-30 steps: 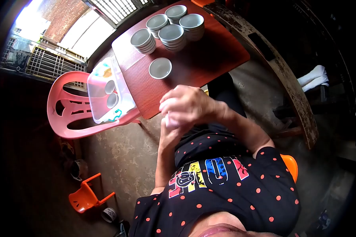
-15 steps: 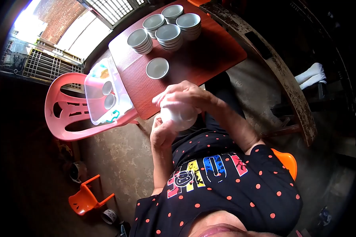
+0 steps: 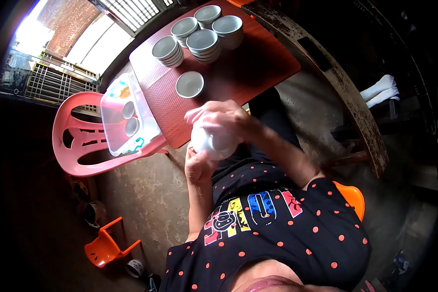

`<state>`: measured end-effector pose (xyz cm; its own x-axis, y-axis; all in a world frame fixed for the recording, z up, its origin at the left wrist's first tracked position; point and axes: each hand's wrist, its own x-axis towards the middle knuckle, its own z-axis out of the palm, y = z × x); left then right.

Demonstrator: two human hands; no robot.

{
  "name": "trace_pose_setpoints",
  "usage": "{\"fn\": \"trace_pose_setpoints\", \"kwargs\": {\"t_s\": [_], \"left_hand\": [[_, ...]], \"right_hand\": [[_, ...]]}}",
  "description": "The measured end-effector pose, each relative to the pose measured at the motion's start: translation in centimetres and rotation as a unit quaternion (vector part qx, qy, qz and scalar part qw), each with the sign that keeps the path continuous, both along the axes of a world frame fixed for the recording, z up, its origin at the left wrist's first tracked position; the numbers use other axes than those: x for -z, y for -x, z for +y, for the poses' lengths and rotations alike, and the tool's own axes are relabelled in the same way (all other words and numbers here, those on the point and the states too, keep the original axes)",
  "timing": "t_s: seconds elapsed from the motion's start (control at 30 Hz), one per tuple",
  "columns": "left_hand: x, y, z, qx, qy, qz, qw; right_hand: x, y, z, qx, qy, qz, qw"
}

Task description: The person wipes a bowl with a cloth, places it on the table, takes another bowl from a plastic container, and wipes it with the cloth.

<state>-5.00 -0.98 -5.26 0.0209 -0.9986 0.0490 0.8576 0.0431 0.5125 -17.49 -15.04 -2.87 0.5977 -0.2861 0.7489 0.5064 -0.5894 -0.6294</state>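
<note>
A white bowl (image 3: 220, 145) is held above my lap, just off the near edge of the table, with its underside partly facing up. My left hand (image 3: 199, 166) is closed on the bowl's left side, the thumb along its wall. Across the bowl's far side lies my right hand (image 3: 224, 118), its fingers smeared by motion; whether anything thin is under them I cannot make out. A single bowl (image 3: 190, 84) rests upright on the red table (image 3: 248, 73), beyond my hands. Farther back stand several stacks of like bowls (image 3: 202, 44).
Left of the table, a pink plastic chair (image 3: 65, 163) carries a clear plastic tub (image 3: 113, 127) with two cups or bowls (image 3: 132, 126) inside. A small orange chair (image 3: 103, 248) is on the floor at lower left. A worn wooden bench (image 3: 355, 107) runs along the right.
My right hand has shifted slightly over the bowl and stays blurred. The bowl and both hands sit a little farther left in view; the table and stacks shift with the camera.
</note>
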Motion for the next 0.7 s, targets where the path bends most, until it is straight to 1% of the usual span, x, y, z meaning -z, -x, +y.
{"fn": "trace_pose_setpoints", "kwargs": {"t_s": [0.03, 0.07, 0.1, 0.13, 0.17, 0.2, 0.23, 0.27, 0.3, 0.33, 0.37, 0.4, 0.43, 0.47, 0.5, 0.53, 0.57, 0.6, 0.63, 0.67, 0.7], "left_hand": [[0.1, 0.2, -0.3, -0.038, -0.018, 0.031, 0.999], [0.7, 0.1, -0.4, -0.056, -0.034, 0.076, 0.995], [1.4, 0.0, -0.4, -0.073, -0.053, 0.120, 0.989], [2.0, -0.1, -0.6, -0.079, -0.064, 0.086, 0.991], [1.8, -0.1, -0.4, -0.056, -0.055, 0.053, 0.995], [1.3, -0.2, -0.4, -0.033, -0.044, 0.021, 0.998], [0.7, -0.1, -0.4, -0.009, -0.030, -0.011, 0.999], [0.2, 0.2, -0.3, 0.009, -0.049, -0.038, 0.998], [0.1, 0.7, -0.2, 0.023, -0.050, -0.086, 0.995], [-0.3, 1.8, -0.3, -0.003, -0.049, -0.096, 0.994], [-1.7, 3.0, -0.5, -0.029, -0.048, -0.107, 0.993], [-2.4, 3.0, -0.7, -0.009, -0.047, -0.073, 0.996], [-2.1, 2.9, -0.9, -0.037, -0.037, -0.093, 0.994], [-1.4, 2.7, -0.9, -0.065, -0.027, -0.113, 0.991], [-1.0, 2.7, -0.9, -0.093, -0.021, -0.132, 0.987], [-0.8, 2.9, -0.9, -0.120, -0.022, -0.195, 0.973], [0.8, 2.1, -0.3, -0.108, -0.051, -0.291, 0.949], [0.5, 2.0, -0.3, -0.093, -0.081, -0.358, 0.926], [0.1, 2.0, -0.5, -0.080, -0.107, -0.422, 0.897], [-0.3, 1.9, -0.7, -0.057, -0.082, -0.317, 0.943], [-0.6, 1.6, -0.7, -0.035, -0.056, -0.207, 0.976]], "right_hand": [[1.6, -0.2, 2.1, 0.153, -0.061, -0.057, 0.985], [1.4, -0.7, 4.9, 0.230, -0.214, -0.070, 0.947], [1.2, -1.4, 7.0, 0.301, -0.362, -0.081, 0.879], [1.6, -1.4, 6.5, 0.267, -0.320, -0.076, 0.906], [2.0, -1.3, 6.0, 0.229, -0.278, -0.073, 0.930], [2.0, -0.5, 2.8, 0.170, -0.127, -0.034, 0.977], [1.6, 0.3, 0.6, 0.107, 0.029, 0.006, 0.994], [-1.8, 1.3, 0.0, -0.053, -0.194, 0.176, 0.964], [-2.4, 0.8, -0.7, -0.167, -0.248, 0.285, 0.911], [-2.8, 0.7, -1.4, -0.218, -0.250, 0.286, 0.899], [-3.0, 0.6, -1.7, -0.268, -0.252, 0.286, 0.885], [-2.6, 0.9, -1.7, -0.247, -0.335, 0.257, 0.872], [-2.0, 1.2, -1.4, -0.224, -0.414, 0.226, 0.853], [-1.7, 1.5, -0.4, -0.138, -0.487, 0.172, 0.845], [2.2, 0.2, 0.6, -0.095, -0.507, 0.028, 0.856], [6.0, -1.1, 1.6, -0.056, -0.498, -0.113, 0.858], [4.6, -1.5, 2.9, -0.069, -0.628, -0.179, 0.754], [2.9, -0.9, 2.6, -0.086, -0.677, -0.143, 0.717], [1.8, -0.1, 1.6, -0.089, -0.630, -0.047, 0.770], [0.9, 0.9, 0.3, -0.090, -0.574, 0.052, 0.812], [-0.1, 1.5, -0.5, -0.092, -0.508, 0.153, 0.842]]}}
